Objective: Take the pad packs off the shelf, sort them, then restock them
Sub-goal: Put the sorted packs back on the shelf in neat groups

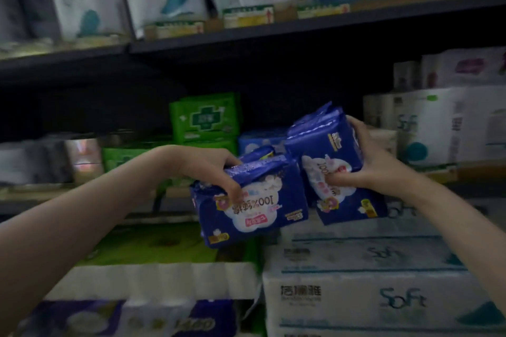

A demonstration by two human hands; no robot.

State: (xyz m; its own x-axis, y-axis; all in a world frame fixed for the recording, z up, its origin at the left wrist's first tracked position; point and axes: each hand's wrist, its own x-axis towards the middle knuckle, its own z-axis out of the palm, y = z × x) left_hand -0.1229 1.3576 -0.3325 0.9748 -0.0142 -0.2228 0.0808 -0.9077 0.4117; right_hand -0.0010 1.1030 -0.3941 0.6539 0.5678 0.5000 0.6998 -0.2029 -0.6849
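Setting: dim shop aisle, dark metal shelf (273, 33) tiers stacked with tissue and toilet-roll packs; the view is motion-blurred.
Left hand (216, 169): clamped over the top edge of a blue pad pack (254, 205), fingers curled down its printed front, thumb hidden behind.
Right hand (372, 161): clamped on a second blue pad pack (336, 169), thumb pressed into the front, fingers wrapped round the far side.
Where the packs are: both held in the air in front of the middle shelf, side by side and touching or nearly so; more blue packs (260, 142) and green pad packs (205, 117) sit on the shelf behind.
Handling: probably light and soft; the glossy film dents under the fingers and could slip, so a wide pinch across the body looks safer than the crimped seal.
Left pack's lie: long axis roughly level, tipped slightly up to the right; print upside down, so its top points down.
Right pack's lie: tilted, long axis running from upper left to lower right, crimped end uppermost; print turned partly sideways.
Below: white Soft tissue packs (383, 282) and toilet-roll packs (153, 279).
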